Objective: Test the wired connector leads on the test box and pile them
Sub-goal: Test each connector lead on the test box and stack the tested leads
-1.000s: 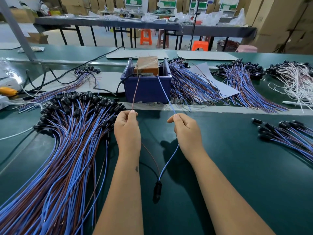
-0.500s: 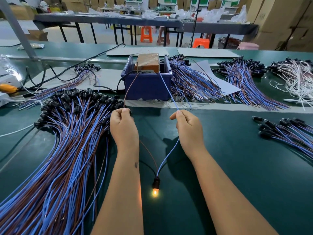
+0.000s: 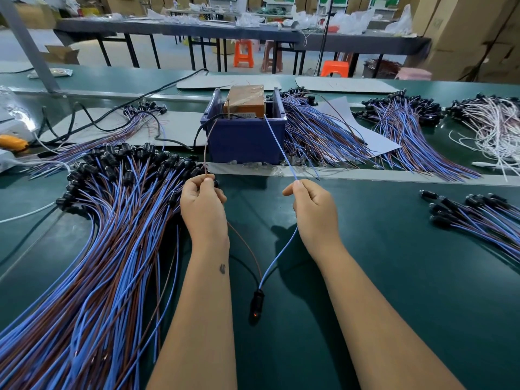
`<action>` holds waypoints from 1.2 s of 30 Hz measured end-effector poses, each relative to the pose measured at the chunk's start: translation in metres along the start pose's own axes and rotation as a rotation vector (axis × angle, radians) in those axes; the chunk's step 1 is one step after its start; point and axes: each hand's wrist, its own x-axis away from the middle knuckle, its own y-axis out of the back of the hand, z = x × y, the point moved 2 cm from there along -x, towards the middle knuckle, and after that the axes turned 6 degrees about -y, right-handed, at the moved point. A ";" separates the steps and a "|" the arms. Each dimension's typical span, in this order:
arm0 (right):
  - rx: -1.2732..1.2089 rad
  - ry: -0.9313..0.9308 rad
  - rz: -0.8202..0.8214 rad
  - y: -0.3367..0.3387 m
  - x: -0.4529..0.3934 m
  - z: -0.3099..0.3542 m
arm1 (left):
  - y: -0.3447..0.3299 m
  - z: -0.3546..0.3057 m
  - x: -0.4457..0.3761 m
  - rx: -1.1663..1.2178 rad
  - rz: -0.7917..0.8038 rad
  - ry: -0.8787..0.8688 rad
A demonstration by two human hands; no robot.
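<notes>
My left hand [image 3: 204, 208] pinches the brown wire [image 3: 206, 147] of one lead, and my right hand [image 3: 313, 209] pinches its blue wire [image 3: 278, 149]. Both wire ends reach up to the test box [image 3: 244, 104], an orange-brown block inside a blue bin [image 3: 244, 139]. The lead's black connector [image 3: 256, 304] lies on the green table between my forearms, showing only a faint red glow. A big pile of blue and brown leads [image 3: 92, 249] spreads on the left. A smaller pile [image 3: 475, 218] lies at the right.
More lead bundles [image 3: 323, 133] lie behind and right of the bin, with white-wired ones [image 3: 492, 122] at far right. A black cable [image 3: 135, 98] runs to the bin. A metal post [image 3: 28, 43] stands at back left, and an orange-handled tool [image 3: 11, 142] lies at the left edge.
The connector lit bright orange half a second ago and has dimmed to a faint glow. My hands drew slightly back from the bin, still pinching the wires.
</notes>
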 end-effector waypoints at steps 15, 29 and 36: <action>0.000 0.015 0.005 0.000 0.000 -0.001 | -0.002 -0.003 0.003 -0.003 0.038 -0.030; 0.002 0.020 0.002 0.001 0.001 0.000 | -0.002 0.002 0.001 -0.093 0.061 -0.016; 0.024 0.040 0.005 0.001 0.002 0.001 | -0.002 0.003 0.000 -0.079 0.058 -0.006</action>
